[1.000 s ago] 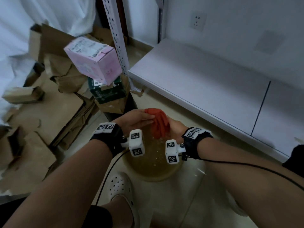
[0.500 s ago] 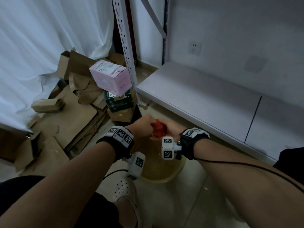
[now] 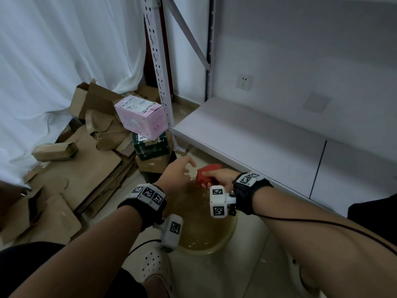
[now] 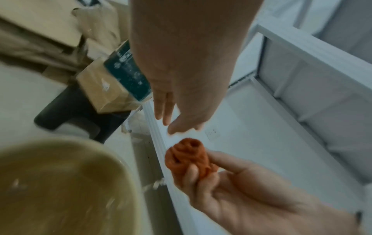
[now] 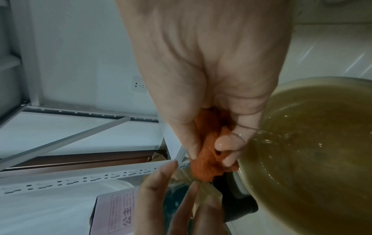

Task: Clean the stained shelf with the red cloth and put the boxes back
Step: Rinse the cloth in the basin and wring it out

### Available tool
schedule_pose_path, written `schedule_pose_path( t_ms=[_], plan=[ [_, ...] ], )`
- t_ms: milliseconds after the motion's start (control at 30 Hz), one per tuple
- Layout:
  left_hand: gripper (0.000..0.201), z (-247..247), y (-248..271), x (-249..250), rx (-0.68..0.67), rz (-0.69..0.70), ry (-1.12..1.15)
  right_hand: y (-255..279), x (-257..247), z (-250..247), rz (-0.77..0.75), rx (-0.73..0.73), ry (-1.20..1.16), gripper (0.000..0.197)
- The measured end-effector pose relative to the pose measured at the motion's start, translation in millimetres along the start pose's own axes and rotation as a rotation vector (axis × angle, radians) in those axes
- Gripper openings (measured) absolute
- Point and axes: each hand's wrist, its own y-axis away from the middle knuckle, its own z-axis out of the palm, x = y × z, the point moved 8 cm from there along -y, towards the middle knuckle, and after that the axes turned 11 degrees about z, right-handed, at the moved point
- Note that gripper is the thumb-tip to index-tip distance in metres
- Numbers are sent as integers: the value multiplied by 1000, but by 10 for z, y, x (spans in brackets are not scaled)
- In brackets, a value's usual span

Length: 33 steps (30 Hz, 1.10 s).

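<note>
My right hand (image 3: 217, 177) grips the wrung, twisted red cloth (image 3: 205, 176) above the far rim of a yellow basin (image 3: 223, 235) of murky water. The cloth (image 4: 186, 156) shows as a tight roll in the left wrist view, and the right wrist view has it squeezed between the fingers (image 5: 227, 143). My left hand (image 3: 179, 172) is open just left of the cloth, fingers straight, not touching it. The white shelf (image 3: 253, 136) lies bare to the right. A pink box (image 3: 140, 119) sits tilted on a green box (image 3: 150, 147) and a brown box (image 3: 152, 163) on the floor.
Flattened cardboard (image 3: 71, 168) covers the floor at left, before a white curtain (image 3: 53, 61). A perforated white shelf post (image 3: 158, 67) stands between the boxes and the shelf. My white shoe (image 3: 151, 267) is beside the basin. A wall socket (image 3: 243, 82) sits above the shelf.
Both hands were wringing the cloth together over the basin. Now my left hand has let go and opened, and the right hand alone holds the twisted cloth. The head view has tilted up.
</note>
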Motion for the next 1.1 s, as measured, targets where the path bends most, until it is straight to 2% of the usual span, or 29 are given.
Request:
schedule_pose_path(
  t_ms=[100,133,200,333,400,567,700,767,833,933,1000,1100],
  plan=[
    [87,257,59,23,-353,193,-177,20,0,-21,17,1,152,26],
    [96,304,73,7,-404,226,-229,37,11,2,35,-21,218,23],
    [102,367,69,-7,-412,291,-324,88,31,75,64,-84,305,14],
    [83,388,65,98,-304,413,-375,226,43,272,54,-139,443,8],
    [76,401,61,97,-297,406,-426,196,22,340,32,-103,511,10],
    [56,390,26,32,-270,249,-459,35,-1,454,-6,-29,692,16],
    [40,489,-12,-69,-310,140,-480,-113,-13,467,-51,85,974,29],
    [35,511,-35,-114,-317,77,-477,-158,-46,463,-144,133,1061,25],
    [32,526,-65,-149,-329,19,-472,-142,-75,462,-219,173,1126,8],
    [28,550,-97,-198,-362,-79,-496,-176,-141,460,-271,252,1262,29],
    [27,562,-110,-234,-377,-113,-495,-160,-145,458,-247,289,1348,33],
    [19,593,-115,-309,-425,-179,-321,-176,-148,434,-300,305,1397,33]
  ],
)
